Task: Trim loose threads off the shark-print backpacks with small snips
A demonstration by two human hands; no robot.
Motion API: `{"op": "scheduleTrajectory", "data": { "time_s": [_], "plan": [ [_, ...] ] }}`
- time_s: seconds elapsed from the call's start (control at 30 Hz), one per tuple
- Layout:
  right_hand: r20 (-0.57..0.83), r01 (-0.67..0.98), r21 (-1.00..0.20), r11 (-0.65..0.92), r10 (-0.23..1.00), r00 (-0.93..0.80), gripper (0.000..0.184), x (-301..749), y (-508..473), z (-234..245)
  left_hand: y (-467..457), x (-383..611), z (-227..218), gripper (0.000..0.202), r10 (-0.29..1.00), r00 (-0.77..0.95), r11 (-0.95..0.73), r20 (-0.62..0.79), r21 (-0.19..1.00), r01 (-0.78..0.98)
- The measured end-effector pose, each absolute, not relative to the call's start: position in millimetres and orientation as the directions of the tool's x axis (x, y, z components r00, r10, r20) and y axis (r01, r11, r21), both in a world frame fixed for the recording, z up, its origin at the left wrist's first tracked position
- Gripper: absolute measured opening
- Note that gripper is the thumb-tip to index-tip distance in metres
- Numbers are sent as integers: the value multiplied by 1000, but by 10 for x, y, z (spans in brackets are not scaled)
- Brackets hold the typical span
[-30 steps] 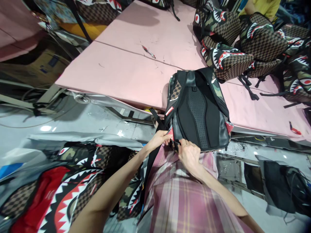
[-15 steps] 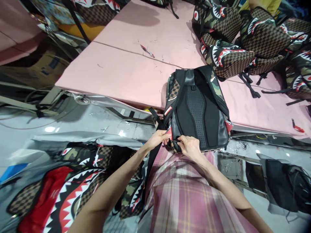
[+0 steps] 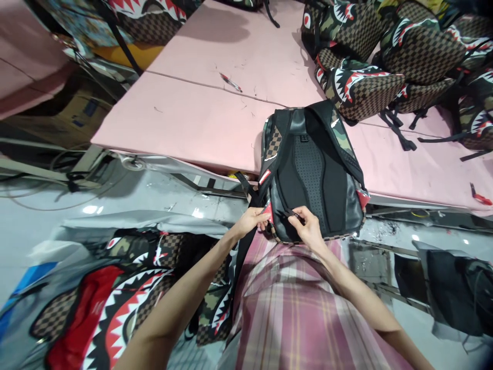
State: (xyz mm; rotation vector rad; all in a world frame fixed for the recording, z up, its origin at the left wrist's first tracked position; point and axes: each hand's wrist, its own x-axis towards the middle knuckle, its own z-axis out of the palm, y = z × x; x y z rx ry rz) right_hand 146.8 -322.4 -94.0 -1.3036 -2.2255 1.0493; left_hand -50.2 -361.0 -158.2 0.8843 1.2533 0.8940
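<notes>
A backpack (image 3: pixel 310 169) rests at the table's front edge, its black padded back and shoulder straps facing up. Its lower end is against the plaid cloth on my lap. My left hand (image 3: pixel 252 221) pinches the red corner tab (image 3: pixel 268 209) on the bag's lower left side. In my right hand (image 3: pixel 307 226) is a small pair of dark thread snips (image 3: pixel 288 212), its tips over the bag's lower back panel, pointing left at the tab. Fingers partly hide the snips' handles. A loose black strap (image 3: pixel 246 186) hangs beside my left hand.
The pink table (image 3: pixel 200 113) bears a red pen (image 3: pixel 231 82), thread scraps and a red-handled tool (image 3: pixel 480 195) at right. Several shark-mouth backpacks (image 3: pixel 377 87) are piled at the right back. More shark-print bags (image 3: pixel 115 313) lie low at my left.
My right hand has lifted slightly up from the bag's bottom edge, bringing the dark snips into clearer view. My left hand keeps its pinch on the red tab.
</notes>
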Motion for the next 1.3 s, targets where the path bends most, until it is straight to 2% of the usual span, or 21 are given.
{"op": "scheduleTrajectory", "data": {
  "time_s": [0.13, 0.2, 0.27, 0.33, 0.4, 0.47, 0.57, 0.67, 0.83, 0.97, 1.13, 1.3],
  "plan": [
    [-93, 682, -600, 419, 810, -579, 18, 1465, -3253, -878, -3592, -502, -1584, 39, 913, 81, 403, -400, 915, -28],
    [-94, 677, -620, 397, 819, -566, 19, 1487, -3256, -861, -3633, -482, -1564, 37, 912, 49, 408, -407, 913, -1],
    [-82, 653, -680, 334, 851, -520, 22, 1541, -3236, -843, -3732, -434, -1517, 32, 920, -58, 391, -388, 918, 62],
    [-45, 638, -700, 320, 873, -486, 25, 1619, -3202, -818, -3871, -353, -1445, 26, 931, -255, 321, -261, 918, 232],
    [-18, 661, -661, 355, 873, -487, 27, 1699, -3170, -793, -4002, -253, -1366, 18, 932, -362, 215, -32, 853, 476],
    [-25, 698, -599, 393, 862, -507, 30, 1753, -3155, -778, -4076, -159, -1300, 16, 952, -278, 98, 131, 726, 681],
    [-56, 730, -546, 410, 852, -520, 32, 1772, -3164, -786, -4056, -95, -1253, 20, 980, -48, -60, 191, 522, 851],
    [-66, 752, -520, 406, 858, -509, 26, 1758, -3198, -813, -3972, -138, -1279, 18, 973, 101, -176, 208, 383, 907],
    [17, 717, -446, 535, 807, -591, 21, 1735, -3280, -889, -3941, -238, -1398, 16, 936, 221, -301, 274, 299, 906],
    [75, 710, -359, 606, 777, -625, 21, 1664, -3344, -974, -3988, -191, -1481, 13, 951, 89, -191, 297, 335, 923],
    [113, 680, -280, 677, 727, -677, 19, 1554, -3383, -1015, -4019, -85, -1507, 11, 947, -131, -34, 293, 497, 867],
    [104, 668, -232, 707, 701, -706, 19, 1504, -3403, -1023, -4010, -45, -1492, 13, 946, -226, 28, 233, 634, 773]
  ]
}}
